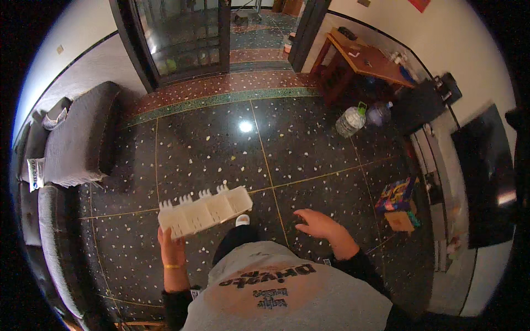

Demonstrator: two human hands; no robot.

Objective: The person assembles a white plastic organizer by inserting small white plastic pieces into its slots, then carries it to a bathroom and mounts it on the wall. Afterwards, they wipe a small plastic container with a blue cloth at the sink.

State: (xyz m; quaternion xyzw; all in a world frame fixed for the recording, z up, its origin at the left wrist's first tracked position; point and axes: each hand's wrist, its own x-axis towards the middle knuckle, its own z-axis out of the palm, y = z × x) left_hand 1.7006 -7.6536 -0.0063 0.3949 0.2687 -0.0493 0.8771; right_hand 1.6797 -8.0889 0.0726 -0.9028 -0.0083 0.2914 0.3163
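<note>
My left hand [173, 251] grips the near left end of a long white plastic rack [205, 214]. Shallow compartments divide the rack, and several small hooks or prongs stick out along its far edge. It is held tilted over the floor in front of me, its right end pointing away. The fingers under the rack are partly hidden. My right hand [321, 226] hangs free to the right of the rack with nothing in it. Its fingers are stretched toward the left, thumb and fingers apart.
Dark speckled floor [215, 149] spreads ahead, with a glass door [185, 38] beyond. A grey sofa [83, 135] lines the left. On the right are a wooden desk [367, 60], a large water bottle [351, 121], a cardboard box [400, 222] and a television [486, 176]. A white shoe [243, 219] shows below me.
</note>
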